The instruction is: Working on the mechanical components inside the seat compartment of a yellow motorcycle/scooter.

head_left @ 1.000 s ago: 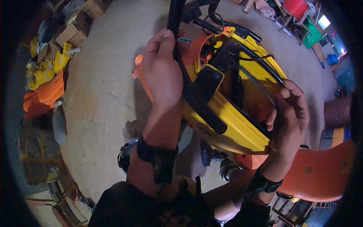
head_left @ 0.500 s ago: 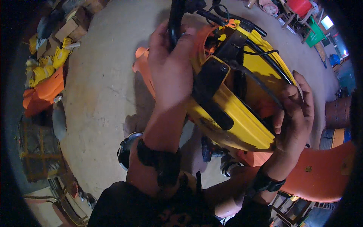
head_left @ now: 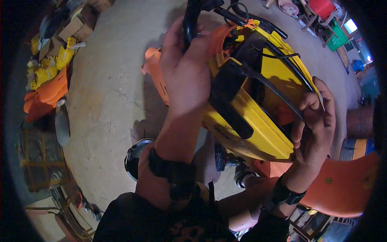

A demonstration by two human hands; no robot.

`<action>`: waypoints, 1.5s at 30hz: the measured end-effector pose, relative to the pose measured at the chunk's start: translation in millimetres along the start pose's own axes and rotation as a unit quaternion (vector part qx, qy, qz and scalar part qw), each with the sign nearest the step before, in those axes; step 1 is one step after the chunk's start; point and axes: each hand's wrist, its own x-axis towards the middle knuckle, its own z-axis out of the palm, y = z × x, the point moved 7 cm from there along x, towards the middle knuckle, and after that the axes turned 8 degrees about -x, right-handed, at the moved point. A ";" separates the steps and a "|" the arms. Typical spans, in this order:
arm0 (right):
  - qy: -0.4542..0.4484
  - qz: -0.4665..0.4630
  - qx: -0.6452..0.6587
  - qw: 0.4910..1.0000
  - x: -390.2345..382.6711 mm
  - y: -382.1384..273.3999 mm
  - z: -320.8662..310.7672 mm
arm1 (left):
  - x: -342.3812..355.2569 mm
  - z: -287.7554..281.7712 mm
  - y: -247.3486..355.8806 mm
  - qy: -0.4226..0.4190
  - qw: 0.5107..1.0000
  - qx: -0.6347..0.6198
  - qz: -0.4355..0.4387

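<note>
In front of me is a yellow plastic shell [head_left: 258,117] with black and orange parts, tilted, its open inside showing. My left hand [head_left: 183,64] is closed around a bent black tube [head_left: 191,26] at the shell's far left. A narrow black strap [head_left: 278,90] runs across the shell's opening to my right hand [head_left: 316,117]. That hand's fingers are bent at the shell's right end, closed on the strap's end; the exact pinch is partly hidden. A thin black cable [head_left: 278,56] loops near the far edge.
Beside my left forearm stands a round dark bucket [head_left: 135,159]. Orange plastic pieces [head_left: 48,97], yellow parts [head_left: 64,56] and cardboard boxes [head_left: 76,26] lie along the left. An orange seat [head_left: 334,185] is close on my right, a green bin [head_left: 336,36] farther off.
My left hand and the black tube have shifted slightly to the right, and the shell has tilted a little. The strap's middle has swung slightly; my right hand stays nearly in place.
</note>
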 end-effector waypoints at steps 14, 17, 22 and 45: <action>0.010 -0.001 0.038 0.999 2.2 7.5 -9.4 | -1.6 1.5 1.8 0.002 1.000 0.007 0.001; 0.024 0.014 0.010 1.000 3.4 8.1 -13.9 | -0.9 2.4 0.0 -0.009 1.000 -0.011 0.002; 0.029 0.000 0.008 1.000 3.7 4.0 -4.9 | -1.4 1.8 -1.1 -0.001 1.000 -0.012 -0.001; 0.114 0.026 -0.004 0.993 5.9 14.0 -27.3 | -0.1 1.1 -1.9 -0.004 0.998 -0.053 -0.020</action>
